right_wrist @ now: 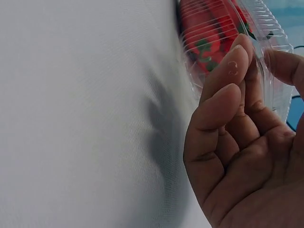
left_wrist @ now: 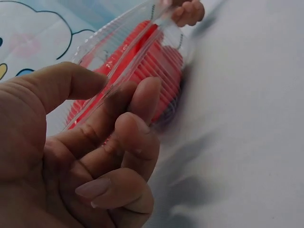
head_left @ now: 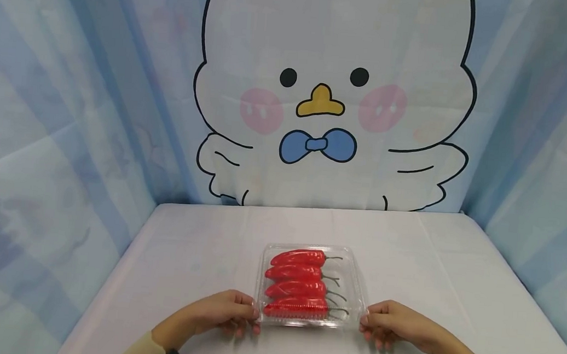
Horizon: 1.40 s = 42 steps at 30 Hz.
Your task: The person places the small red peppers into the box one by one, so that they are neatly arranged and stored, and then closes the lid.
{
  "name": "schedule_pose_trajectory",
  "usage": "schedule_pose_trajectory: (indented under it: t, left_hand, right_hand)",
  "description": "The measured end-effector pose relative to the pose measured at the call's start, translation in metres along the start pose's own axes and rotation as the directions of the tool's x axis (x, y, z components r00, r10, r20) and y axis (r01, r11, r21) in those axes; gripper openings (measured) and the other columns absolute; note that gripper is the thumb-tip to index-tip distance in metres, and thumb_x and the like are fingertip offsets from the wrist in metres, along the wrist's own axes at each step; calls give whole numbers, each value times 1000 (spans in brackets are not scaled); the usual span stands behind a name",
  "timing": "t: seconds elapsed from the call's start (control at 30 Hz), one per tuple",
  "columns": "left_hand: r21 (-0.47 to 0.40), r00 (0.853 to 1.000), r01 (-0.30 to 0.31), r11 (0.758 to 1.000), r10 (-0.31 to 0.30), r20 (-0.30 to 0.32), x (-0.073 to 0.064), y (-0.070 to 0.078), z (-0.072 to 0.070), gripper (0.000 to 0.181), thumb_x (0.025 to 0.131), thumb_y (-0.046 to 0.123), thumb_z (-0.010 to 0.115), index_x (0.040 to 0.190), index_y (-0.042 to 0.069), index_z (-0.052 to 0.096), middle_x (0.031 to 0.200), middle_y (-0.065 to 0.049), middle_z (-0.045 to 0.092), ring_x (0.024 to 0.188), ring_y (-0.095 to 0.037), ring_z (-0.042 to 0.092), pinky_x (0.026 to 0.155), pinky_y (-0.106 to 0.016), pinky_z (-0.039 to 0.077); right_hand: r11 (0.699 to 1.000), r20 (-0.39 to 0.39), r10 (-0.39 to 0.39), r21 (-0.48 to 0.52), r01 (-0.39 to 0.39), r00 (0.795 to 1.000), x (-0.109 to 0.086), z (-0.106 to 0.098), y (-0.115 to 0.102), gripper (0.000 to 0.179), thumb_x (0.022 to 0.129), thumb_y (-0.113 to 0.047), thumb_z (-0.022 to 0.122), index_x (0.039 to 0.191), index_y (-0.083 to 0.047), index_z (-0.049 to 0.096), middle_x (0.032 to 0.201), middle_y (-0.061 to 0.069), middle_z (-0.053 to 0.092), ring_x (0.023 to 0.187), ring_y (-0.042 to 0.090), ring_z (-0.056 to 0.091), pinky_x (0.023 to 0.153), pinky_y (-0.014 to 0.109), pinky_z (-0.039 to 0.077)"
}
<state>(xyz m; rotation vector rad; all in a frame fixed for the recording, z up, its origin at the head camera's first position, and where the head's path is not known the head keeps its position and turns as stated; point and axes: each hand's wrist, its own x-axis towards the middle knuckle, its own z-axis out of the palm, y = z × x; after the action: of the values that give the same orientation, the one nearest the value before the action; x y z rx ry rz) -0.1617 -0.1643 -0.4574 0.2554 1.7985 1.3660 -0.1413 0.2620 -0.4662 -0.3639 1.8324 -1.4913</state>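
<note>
A clear plastic clamshell box (head_left: 356, 292) sits near the middle of the table with its lid down. Inside, several red chili peppers (head_left: 298, 281) with green stems lie in a row, stems pointing right. My left hand (head_left: 222, 312) pinches the rim at the box's front left corner between thumb and forefinger. At the front right corner, my right hand (head_left: 399, 325) pinches the rim in the same way. Both wrist views show the rim (left_wrist: 124, 71) between thumb and fingers, with the other fingers loosely curled below. The ribbed side wall (right_wrist: 199, 42) partly blurs the peppers.
A white cloth covers the table (head_left: 199, 248). Behind it hangs a curtain (head_left: 312, 184) printed with a cartoon bird in a blue bow tie. Blue and white curtains (head_left: 45, 127) enclose the left and right sides.
</note>
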Motion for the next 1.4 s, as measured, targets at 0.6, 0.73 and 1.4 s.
schedule_pose_trajectory:
  t: [0.6,0.73,1.4]
  left_hand:
    - [8,977,-23,1000,25,-211,30,7,-9,33,99,34,64,112,5,72,97,0,76,61,-10,52,52,-22,32]
    - [11,975,-24,1000,26,-219,33,8,-9,32,99,33,64,111,5,72,97,-1,76,62,-11,52,53,-22,33]
    - [-11,968,-33,999,29,-248,42,10,-14,29,100,34,66,106,7,73,97,-1,77,68,-12,53,61,-22,40]
  right_hand:
    - [996,-191,88,31,-84,978,19,-9,-11,39,106,-31,50,110,3,69,88,-3,68,70,7,59,60,21,49]
    - [995,-220,96,51,-87,971,20,-8,-11,37,105,-31,51,109,1,69,88,-4,67,70,6,58,60,21,49]
    - [996,-267,61,86,-40,962,26,-9,-8,32,106,-30,53,107,-2,69,85,-6,63,73,6,56,62,21,49]
